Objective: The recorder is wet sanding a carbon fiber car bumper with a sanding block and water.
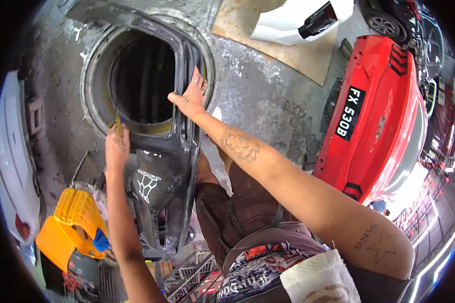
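Note:
A large black car body panel (184, 130) with a wide opening and a woven, carbon-look section lies in front of me across a round grey ring-shaped stand (88, 76). My right hand (188, 98) grips the panel's right-hand rail, thumb on the inner side and fingers over the edge. Lower left of the opening, my left hand (117, 144) is closed round a small yellow, narrow piece (118, 124); its exact kind cannot be told. That piece is at the panel's left edge, and whether it touches is unclear.
Yellow plastic seat-like parts (76, 217) stand at lower left, near a pale car (16, 161). To the right is a red car's rear (369, 116). A white body part (301, 22) lies on a board (247, 15) at the far side. A white towel (319, 280) hangs against my shirt.

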### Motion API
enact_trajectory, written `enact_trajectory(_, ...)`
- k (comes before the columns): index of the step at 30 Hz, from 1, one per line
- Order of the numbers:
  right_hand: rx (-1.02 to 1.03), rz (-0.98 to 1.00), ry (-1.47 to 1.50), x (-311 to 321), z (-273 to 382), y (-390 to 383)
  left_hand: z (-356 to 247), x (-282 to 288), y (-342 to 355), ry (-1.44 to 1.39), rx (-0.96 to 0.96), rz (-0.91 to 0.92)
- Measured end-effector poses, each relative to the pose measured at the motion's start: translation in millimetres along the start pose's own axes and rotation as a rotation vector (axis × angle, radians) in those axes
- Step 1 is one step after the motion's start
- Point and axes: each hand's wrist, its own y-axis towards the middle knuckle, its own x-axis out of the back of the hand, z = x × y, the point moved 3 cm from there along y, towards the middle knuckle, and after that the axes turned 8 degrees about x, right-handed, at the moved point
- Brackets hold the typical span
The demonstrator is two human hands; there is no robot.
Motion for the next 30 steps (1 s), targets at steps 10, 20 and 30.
enact_trajectory(10, 0.174, -0.049, -0.073, -6.3, -0.4, 21.1, 84.1, 123.0, -181.5, -0.651, 0.641, -0.334)
enact_trajectory(20, 0.435, -0.046, -0.289, 72.5, -34.0, 78.0, 333.2, 251.3, -316.5, -0.230, 0.856, -0.883)
enact_trajectory(30, 0.047, 0.266, 0.020, -15.9, -41.6, 25.3, 627.4, 154.0, -327.5, 0.464, 0.840, 0.181)
